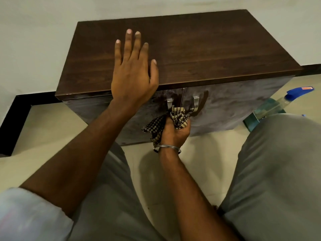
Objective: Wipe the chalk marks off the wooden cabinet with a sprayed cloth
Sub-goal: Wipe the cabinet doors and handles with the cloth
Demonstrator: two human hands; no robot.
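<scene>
A low dark wooden cabinet (199, 49) stands against the wall, with two doors and two metal handles (195, 103). Pale chalky smears cover both door fronts (234, 105). My left hand (133, 70) lies flat on the cabinet top near its front edge, fingers spread. My right hand (174, 130) is below it, fist closed around a bunched black-and-beige checked cloth (178, 117). The cloth is pressed against the doors between the two handles. A metal bangle sits on my right wrist.
A clear spray bottle with a blue trigger (284, 101) stands on the floor to the right of the cabinet, beside a teal object (251, 120). My grey-trousered knees (278, 171) fill the lower view. A dark skirting (15, 119) runs along the wall at left.
</scene>
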